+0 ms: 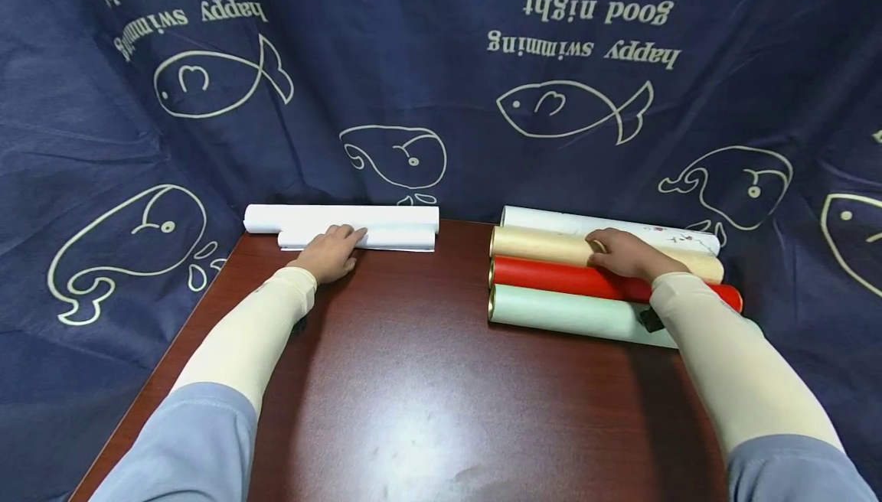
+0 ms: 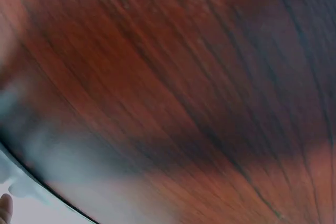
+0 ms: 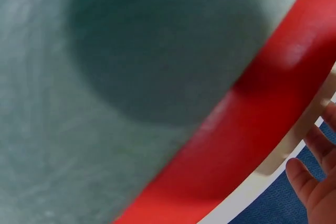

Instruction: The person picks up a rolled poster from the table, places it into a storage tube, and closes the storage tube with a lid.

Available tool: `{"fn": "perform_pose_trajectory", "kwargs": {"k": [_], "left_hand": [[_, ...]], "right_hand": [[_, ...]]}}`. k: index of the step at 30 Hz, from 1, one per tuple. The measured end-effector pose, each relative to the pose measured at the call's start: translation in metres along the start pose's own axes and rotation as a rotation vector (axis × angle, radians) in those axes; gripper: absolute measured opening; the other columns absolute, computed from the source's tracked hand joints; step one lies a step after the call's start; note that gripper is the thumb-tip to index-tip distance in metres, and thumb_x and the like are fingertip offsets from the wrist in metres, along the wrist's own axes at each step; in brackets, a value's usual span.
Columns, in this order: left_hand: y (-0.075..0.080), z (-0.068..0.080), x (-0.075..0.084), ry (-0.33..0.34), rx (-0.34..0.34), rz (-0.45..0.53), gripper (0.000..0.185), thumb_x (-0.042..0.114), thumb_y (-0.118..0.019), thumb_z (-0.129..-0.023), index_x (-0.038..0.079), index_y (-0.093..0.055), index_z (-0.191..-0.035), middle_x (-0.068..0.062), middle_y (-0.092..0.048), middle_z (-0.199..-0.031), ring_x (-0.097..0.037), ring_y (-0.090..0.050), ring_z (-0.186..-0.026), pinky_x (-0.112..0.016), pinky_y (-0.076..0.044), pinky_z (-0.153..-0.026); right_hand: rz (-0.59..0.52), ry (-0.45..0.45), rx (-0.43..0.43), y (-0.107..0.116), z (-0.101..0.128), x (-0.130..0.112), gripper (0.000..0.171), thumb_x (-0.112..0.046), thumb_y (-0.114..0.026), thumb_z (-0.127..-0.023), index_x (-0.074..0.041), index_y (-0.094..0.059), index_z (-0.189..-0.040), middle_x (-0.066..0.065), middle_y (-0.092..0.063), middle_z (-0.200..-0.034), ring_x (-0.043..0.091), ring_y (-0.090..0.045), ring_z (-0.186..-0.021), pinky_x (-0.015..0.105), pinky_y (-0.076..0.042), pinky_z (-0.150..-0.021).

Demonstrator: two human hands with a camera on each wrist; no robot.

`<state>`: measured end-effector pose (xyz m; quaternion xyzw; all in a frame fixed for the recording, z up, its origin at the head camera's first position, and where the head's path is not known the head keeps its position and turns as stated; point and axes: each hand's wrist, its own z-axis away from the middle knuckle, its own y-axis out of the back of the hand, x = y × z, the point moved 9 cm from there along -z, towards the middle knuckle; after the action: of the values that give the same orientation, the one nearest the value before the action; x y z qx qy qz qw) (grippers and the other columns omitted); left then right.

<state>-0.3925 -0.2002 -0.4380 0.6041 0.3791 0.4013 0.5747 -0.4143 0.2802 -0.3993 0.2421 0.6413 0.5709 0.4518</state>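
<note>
My left hand (image 1: 328, 253) rests on the nearer white paper roll (image 1: 400, 239), its fingers lying over the top. Behind that lies a longer white paper roll (image 1: 344, 216). A fingertip (image 2: 6, 205) shows in the corner of the left wrist view. On the right, my right hand (image 1: 627, 252) reaches over a beige tube (image 1: 537, 247), fingers apart in the right wrist view; whether they touch it I cannot tell. Beside it lie a white tube with a floral pattern (image 1: 551, 220), a red tube (image 1: 544, 275) and a pale green tube (image 1: 558, 314).
The tubes lie side by side on a dark red-brown wooden table (image 1: 413, 379), near its back edge. A navy cloth (image 1: 386, 43) with fish and whale drawings hangs behind and at the sides. Black wrist-worn devices sit under both forearms.
</note>
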Motion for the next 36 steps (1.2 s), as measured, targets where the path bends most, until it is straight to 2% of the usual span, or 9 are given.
{"fn": "perform_pose_trajectory", "kwargs": {"k": [4,11,15,19,23,26,31,36], "left_hand": [[0.001,0.000,0.002,0.001,0.004,0.006,0.063,0.012,-0.071,-0.091,0.005,-0.043,-0.148,-0.020,-0.052,-0.128,-0.038,-0.048,-0.121,-0.055,-0.045,-0.094],[0.005,0.000,0.012,-0.052,0.021,0.003,0.043,0.009,-0.077,-0.086,0.007,-0.061,-0.125,-0.017,-0.055,-0.116,-0.035,-0.054,-0.107,-0.053,-0.048,-0.086],[0.006,0.004,0.015,-0.091,0.038,-0.011,0.041,0.007,-0.079,-0.084,0.006,-0.064,-0.122,-0.016,-0.057,-0.112,-0.036,-0.057,-0.104,-0.052,-0.049,-0.086],[-0.001,0.007,0.018,-0.149,0.015,-0.057,0.033,0.010,-0.076,-0.087,0.008,-0.065,-0.119,-0.013,-0.058,-0.107,-0.035,-0.060,-0.100,-0.051,-0.050,-0.083],[-0.006,0.008,0.019,-0.190,-0.001,-0.064,0.029,0.014,-0.074,-0.090,0.011,-0.066,-0.117,-0.010,-0.058,-0.102,-0.033,-0.060,-0.096,-0.049,-0.051,-0.079],[-0.004,0.010,0.020,-0.200,0.004,-0.028,0.035,0.015,-0.076,-0.088,0.010,-0.066,-0.121,-0.009,-0.058,-0.103,-0.032,-0.060,-0.099,-0.049,-0.051,-0.082],[-0.001,0.016,0.021,-0.189,0.002,0.027,0.045,0.016,-0.076,-0.088,0.007,-0.063,-0.130,-0.011,-0.063,-0.112,-0.032,-0.059,-0.106,-0.048,-0.049,-0.090],[0.004,0.023,0.024,-0.190,0.013,0.093,0.039,0.013,-0.076,-0.089,0.006,-0.066,-0.125,-0.010,-0.066,-0.112,-0.030,-0.060,-0.107,-0.047,-0.048,-0.093]], "right_hand": [[0.006,-0.007,-0.016,-0.003,-0.004,-0.002,0.035,-0.010,-0.068,-0.089,0.008,-0.060,-0.118,0.024,-0.062,-0.107,0.039,-0.057,-0.102,0.056,-0.043,-0.093],[0.003,-0.031,-0.032,-0.003,-0.008,-0.002,0.038,-0.009,-0.068,-0.089,0.009,-0.058,-0.121,0.024,-0.059,-0.108,0.037,-0.056,-0.098,0.057,-0.043,-0.093],[-0.020,-0.034,-0.049,-0.007,-0.009,-0.002,0.039,-0.004,-0.065,-0.091,0.009,-0.055,-0.126,0.029,-0.058,-0.115,0.040,-0.055,-0.103,0.059,-0.041,-0.096],[-0.032,-0.047,-0.073,-0.012,-0.009,0.001,0.041,-0.004,-0.063,-0.092,0.009,-0.054,-0.130,0.031,-0.057,-0.121,0.043,-0.054,-0.109,0.061,-0.040,-0.098],[-0.027,-0.065,-0.094,-0.015,-0.009,0.003,0.049,-0.010,-0.069,-0.091,0.008,-0.052,-0.133,0.031,-0.055,-0.125,0.043,-0.053,-0.113,0.061,-0.039,-0.099],[-0.005,-0.070,-0.094,-0.017,-0.010,0.003,0.055,-0.015,-0.074,-0.089,0.007,-0.051,-0.134,0.031,-0.054,-0.126,0.043,-0.052,-0.113,0.060,-0.040,-0.099],[0.039,-0.065,-0.087,-0.018,-0.016,0.005,0.056,-0.017,-0.075,-0.087,0.007,-0.053,-0.133,0.029,-0.056,-0.122,0.041,-0.054,-0.109,0.058,-0.041,-0.097],[0.052,-0.051,-0.091,-0.016,-0.021,0.004,0.055,-0.017,-0.076,-0.086,0.006,-0.055,-0.130,0.026,-0.060,-0.115,0.038,-0.056,-0.104,0.056,-0.043,-0.094]]}}
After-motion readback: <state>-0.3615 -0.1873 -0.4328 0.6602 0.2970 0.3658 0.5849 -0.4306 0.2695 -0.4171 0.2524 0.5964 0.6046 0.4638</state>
